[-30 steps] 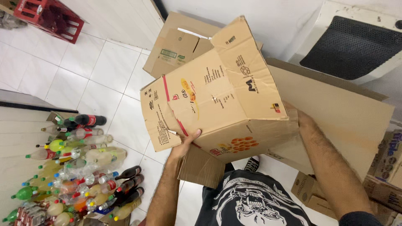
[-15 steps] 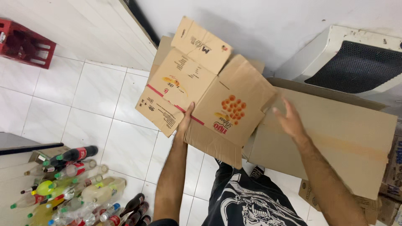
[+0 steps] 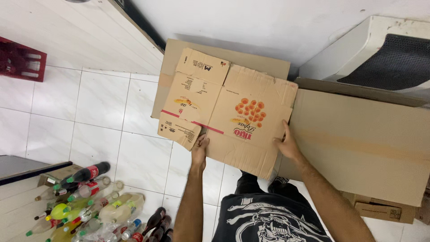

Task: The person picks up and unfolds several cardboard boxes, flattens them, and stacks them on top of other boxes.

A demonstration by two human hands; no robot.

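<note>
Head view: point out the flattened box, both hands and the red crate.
Flattened box (image 3: 244,118), head view, printed panel.
Left hand (image 3: 199,149), head view, back of hand at box edge.
Right hand (image 3: 286,144), head view, back of hand.
Red crate (image 3: 20,62), head view, side wall.

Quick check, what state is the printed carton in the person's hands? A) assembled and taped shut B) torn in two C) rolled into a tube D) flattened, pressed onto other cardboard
D: the printed carton lies flattened on a plain cardboard sheet, with the left hand at its lower edge and the right hand at its right edge.
</note>
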